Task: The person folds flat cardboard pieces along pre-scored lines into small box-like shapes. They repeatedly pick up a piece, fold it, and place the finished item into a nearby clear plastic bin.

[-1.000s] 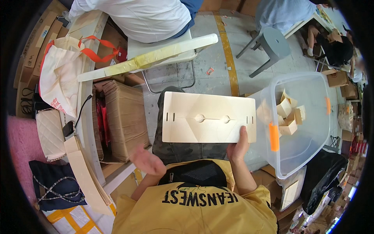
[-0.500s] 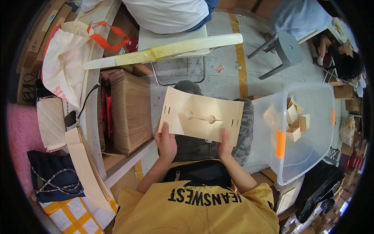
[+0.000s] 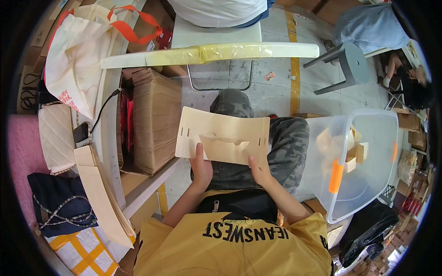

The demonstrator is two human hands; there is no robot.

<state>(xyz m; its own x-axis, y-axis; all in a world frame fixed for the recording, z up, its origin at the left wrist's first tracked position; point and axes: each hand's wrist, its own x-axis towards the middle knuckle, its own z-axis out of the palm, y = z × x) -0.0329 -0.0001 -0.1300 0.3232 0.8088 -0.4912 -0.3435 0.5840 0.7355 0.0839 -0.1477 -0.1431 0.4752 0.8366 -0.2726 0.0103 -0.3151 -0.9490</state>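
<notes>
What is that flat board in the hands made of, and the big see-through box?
The flat board looks like thin pale plywood: matte, light tan, with cleanly cut slots. The see-through box seems to be clear plastic, a little glossy, since the small wooden pieces show through its wall.

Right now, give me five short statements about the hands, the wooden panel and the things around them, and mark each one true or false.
1. Both hands, the left hand and the right hand, grip the lower edge of the wooden panel. True.
2. The panel is a solid sheet with no cut-outs. False: it has a long slot in the middle and short slits near both ends.
3. The clear plastic bin sits at the person's right and holds small wooden pieces. True.
4. The bin's latch is blue. False: it is orange.
5. The cream tote bag has orange handles. True.
</notes>
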